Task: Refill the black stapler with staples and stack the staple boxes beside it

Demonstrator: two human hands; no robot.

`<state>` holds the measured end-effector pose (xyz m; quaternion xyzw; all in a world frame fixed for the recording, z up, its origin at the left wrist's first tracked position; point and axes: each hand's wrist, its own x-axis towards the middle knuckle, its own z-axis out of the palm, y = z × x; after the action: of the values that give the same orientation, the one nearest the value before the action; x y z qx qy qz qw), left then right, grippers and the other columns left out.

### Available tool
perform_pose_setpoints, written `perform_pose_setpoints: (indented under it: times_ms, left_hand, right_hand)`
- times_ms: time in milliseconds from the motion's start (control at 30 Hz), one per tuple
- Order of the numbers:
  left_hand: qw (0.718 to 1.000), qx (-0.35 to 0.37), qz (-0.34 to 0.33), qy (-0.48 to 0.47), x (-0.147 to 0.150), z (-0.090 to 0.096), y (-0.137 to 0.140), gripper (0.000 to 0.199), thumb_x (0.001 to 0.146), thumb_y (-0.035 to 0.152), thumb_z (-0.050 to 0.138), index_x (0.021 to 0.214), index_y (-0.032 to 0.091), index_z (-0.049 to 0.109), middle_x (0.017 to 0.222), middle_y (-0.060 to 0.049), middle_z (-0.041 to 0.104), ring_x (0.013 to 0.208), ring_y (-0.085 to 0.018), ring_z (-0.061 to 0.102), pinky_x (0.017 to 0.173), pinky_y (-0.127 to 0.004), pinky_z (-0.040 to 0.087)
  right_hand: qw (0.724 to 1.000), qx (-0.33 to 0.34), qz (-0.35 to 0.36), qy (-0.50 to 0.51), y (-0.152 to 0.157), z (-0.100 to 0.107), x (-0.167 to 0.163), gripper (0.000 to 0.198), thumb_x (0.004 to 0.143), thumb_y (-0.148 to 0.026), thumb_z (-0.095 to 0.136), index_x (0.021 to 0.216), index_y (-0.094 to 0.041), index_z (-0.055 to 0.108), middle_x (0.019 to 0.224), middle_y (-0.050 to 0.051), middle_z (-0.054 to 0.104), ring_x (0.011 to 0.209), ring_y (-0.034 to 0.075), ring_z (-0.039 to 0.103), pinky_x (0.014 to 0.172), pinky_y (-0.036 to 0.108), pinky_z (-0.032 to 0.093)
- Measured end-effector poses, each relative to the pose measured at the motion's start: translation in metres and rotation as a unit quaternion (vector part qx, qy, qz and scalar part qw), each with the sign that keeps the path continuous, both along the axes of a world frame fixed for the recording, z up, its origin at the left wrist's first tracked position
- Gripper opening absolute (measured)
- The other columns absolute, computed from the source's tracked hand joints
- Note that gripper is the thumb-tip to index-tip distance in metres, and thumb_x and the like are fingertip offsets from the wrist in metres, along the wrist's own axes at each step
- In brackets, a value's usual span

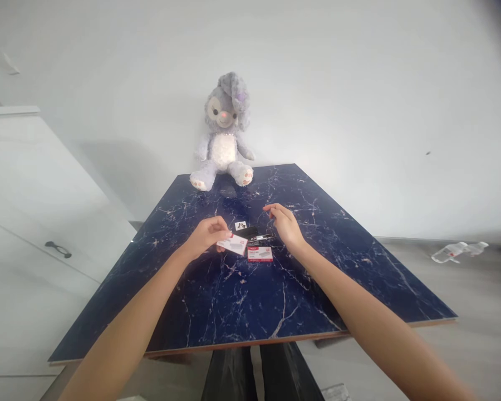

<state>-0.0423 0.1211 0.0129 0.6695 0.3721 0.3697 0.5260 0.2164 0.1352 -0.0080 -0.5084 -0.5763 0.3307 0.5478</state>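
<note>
From afar I see what looks like a home; a plush toy [223, 150] sits on a marbled table [242, 312]; a white cabinet [20, 184] stands left, a plain wall [359, 83] behind.

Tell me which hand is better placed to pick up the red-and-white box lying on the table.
Probably the right hand: it appears to hold nothing and is near the lying box, while the left hand grips a similar box.
</note>
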Motion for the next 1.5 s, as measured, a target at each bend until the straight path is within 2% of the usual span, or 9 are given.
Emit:
perform_pose_setpoints:
  times_ms: [100, 300, 533, 633, 733, 867, 1000, 1233, 1500]
  left_hand:
    - [0.992, 0.071, -0.034, 0.103, 0.000, 0.005, -0.005, 0.029, 0.073, 0.038, 0.079, 0.068, 0.017, 0.058, 0.065, -0.003, 0.068, 0.051, -0.012, 0.058, 0.045, -0.020, 0.039]
    - [0.939, 0.213, -0.106, 0.248, 0.011, 0.017, -0.023, 0.029, 0.073, 0.038, 0.075, 0.056, 0.020, 0.059, 0.052, 0.001, 0.057, 0.043, -0.009, 0.044, 0.045, -0.023, 0.028]
    - [0.891, 0.353, 0.069, 0.275, 0.007, 0.010, -0.015, 0.041, 0.088, 0.039, 0.058, 0.052, 0.021, 0.050, 0.049, 0.000, 0.044, 0.048, -0.012, 0.037, 0.054, -0.029, 0.026]
    - [0.883, 0.359, 0.101, 0.285, 0.001, 0.004, -0.007, 0.035, 0.089, 0.037, 0.057, 0.058, 0.022, 0.054, 0.055, 0.000, 0.049, 0.052, -0.014, 0.040, 0.058, -0.029, 0.030]
    - [0.888, 0.353, 0.067, 0.288, -0.001, 0.001, -0.002, 0.016, 0.084, 0.038, 0.065, 0.080, 0.023, 0.067, 0.079, -0.004, 0.066, 0.073, -0.020, 0.056, 0.069, -0.029, 0.037]
    - [0.892, 0.323, 0.025, 0.315, -0.001, -0.003, 0.001, 0.027, 0.078, 0.040, 0.072, 0.101, 0.025, 0.071, 0.095, -0.007, 0.069, 0.088, -0.025, 0.058, 0.077, -0.032, 0.041]
    - [0.897, 0.322, 0.039, 0.300, -0.003, -0.008, 0.003, 0.028, 0.077, 0.038, 0.075, 0.102, 0.027, 0.074, 0.089, -0.007, 0.069, 0.082, -0.024, 0.060, 0.076, -0.033, 0.042]
    - [0.874, 0.356, 0.052, 0.325, -0.010, -0.009, 0.004, 0.027, 0.079, 0.037, 0.071, 0.102, 0.024, 0.072, 0.092, -0.007, 0.070, 0.083, -0.023, 0.061, 0.077, -0.034, 0.044]
    - [0.861, 0.341, 0.069, 0.371, -0.018, -0.010, 0.007, 0.026, 0.076, 0.033, 0.066, 0.099, 0.022, 0.065, 0.089, -0.003, 0.064, 0.082, -0.020, 0.060, 0.075, -0.033, 0.046]
  right_hand:
    - [1.000, -0.013, -0.008, 0.018, 0.005, -0.006, 0.003, 0.032, 0.082, -0.034, 0.043, 0.092, -0.021, 0.070, 0.076, 0.000, 0.061, 0.066, 0.016, 0.051, 0.061, 0.026, 0.039]
    - [0.987, -0.094, -0.093, 0.086, 0.026, -0.032, 0.016, 0.037, 0.068, -0.025, 0.053, 0.100, -0.019, 0.070, 0.084, 0.005, 0.068, 0.067, 0.017, 0.055, 0.061, 0.027, 0.042]
    - [0.989, -0.084, -0.047, 0.111, 0.044, -0.047, 0.029, 0.020, 0.077, -0.026, 0.056, 0.092, -0.021, 0.068, 0.078, 0.007, 0.065, 0.076, 0.021, 0.065, 0.068, 0.034, 0.057]
    - [0.986, -0.087, -0.038, 0.136, 0.043, -0.046, 0.025, 0.010, 0.079, -0.025, 0.057, 0.084, -0.022, 0.065, 0.080, 0.009, 0.065, 0.082, 0.022, 0.067, 0.076, 0.037, 0.060]
    - [0.983, -0.092, -0.030, 0.154, 0.040, -0.041, 0.021, 0.009, 0.081, -0.024, 0.060, 0.085, -0.019, 0.065, 0.085, 0.010, 0.067, 0.083, 0.021, 0.070, 0.084, 0.040, 0.060]
    - [0.981, -0.096, -0.012, 0.168, 0.033, -0.030, 0.019, 0.017, 0.083, -0.025, 0.066, 0.096, -0.015, 0.068, 0.093, 0.011, 0.071, 0.085, 0.021, 0.072, 0.090, 0.040, 0.058]
    - [0.988, -0.095, 0.033, 0.121, 0.023, -0.021, 0.018, 0.028, 0.078, -0.027, 0.074, 0.102, -0.014, 0.070, 0.094, 0.010, 0.075, 0.091, 0.021, 0.072, 0.096, 0.039, 0.054]
    - [0.992, -0.060, 0.107, -0.015, 0.012, -0.007, 0.016, 0.030, 0.080, -0.033, 0.075, 0.106, -0.019, 0.071, 0.101, 0.008, 0.077, 0.093, 0.021, 0.072, 0.090, 0.037, 0.055]
    - [0.950, -0.076, 0.253, -0.169, 0.004, -0.003, 0.015, 0.025, 0.081, -0.028, 0.074, 0.105, -0.022, 0.071, 0.102, 0.004, 0.077, 0.089, 0.018, 0.073, 0.085, 0.030, 0.056]
